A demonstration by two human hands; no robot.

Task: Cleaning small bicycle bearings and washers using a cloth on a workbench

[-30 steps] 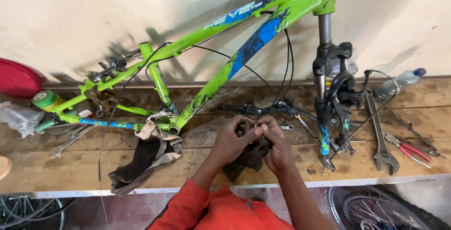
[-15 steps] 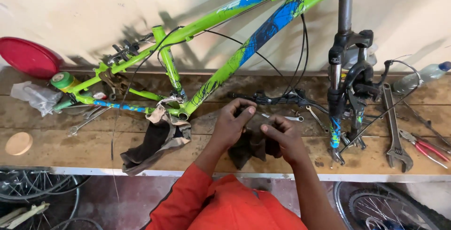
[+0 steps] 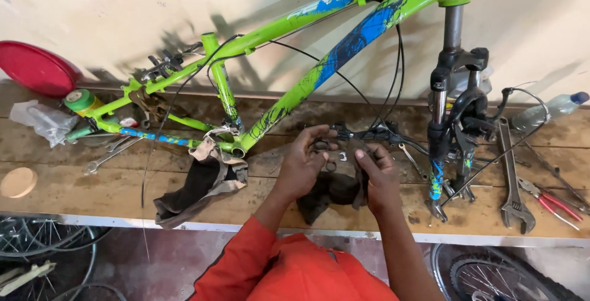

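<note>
A green and blue bicycle frame (image 3: 289, 36) lies on a wooden workbench (image 3: 110, 184), its black suspension fork (image 3: 452, 122) at the right. My left hand (image 3: 305, 162) and my right hand (image 3: 376, 175) meet at the bench's middle. Both grip a dark, dirty rag (image 3: 332, 193) wrapped about a small dark bike part that is mostly hidden. Black cables and a brake lever assembly (image 3: 369, 134) lie just beyond my fingers. Orange sleeves cover my arms.
Another dirty rag (image 3: 200, 184) hangs over the bench's front edge. A large adjustable wrench (image 3: 510, 172), red-handled pliers (image 3: 550, 199) and a plastic bottle (image 3: 547, 110) lie at the right. A red disc (image 3: 37, 67), tape roll (image 3: 80, 99), plastic bag and spanners sit at the left. Wheels stand below.
The view has shifted a little, so the bench and frame sit slightly differently. My hands stay together on the rag, the fingers shifting around the part.
</note>
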